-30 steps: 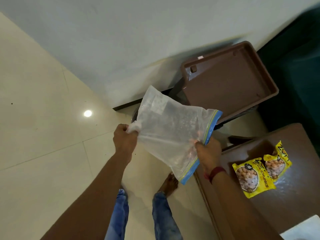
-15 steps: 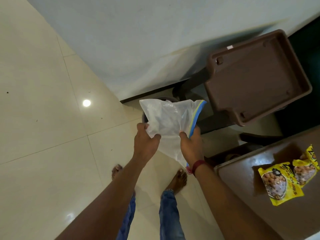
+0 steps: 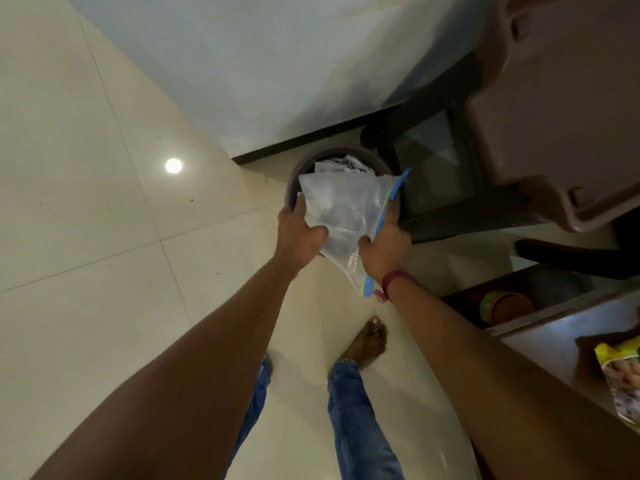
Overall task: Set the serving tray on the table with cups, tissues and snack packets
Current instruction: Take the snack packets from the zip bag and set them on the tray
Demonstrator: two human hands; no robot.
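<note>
Presently both hands are occupied with a clear plastic bag (image 3: 343, 206), held over a round bin (image 3: 304, 164) on the floor by the wall: the left hand (image 3: 299, 233) grips its near side with fingers (image 3: 317, 233) curled into the film, and the right hand (image 3: 384, 249) pinches along the blue zip strip. Assessment — the bag is thin, limp and near weightless, probably slippery; the zip strip is its only stiff part and the soundest hold. The brown serving tray (image 3: 554, 98) sits at upper right over a dark frame, not on the worktop (image 3: 554, 344); it looks rigid with a raised rim and is best taken at both ends. One yellow snack packet (image 3: 623, 379) lies on the worktop at the right edge — light and crinkly.
</note>
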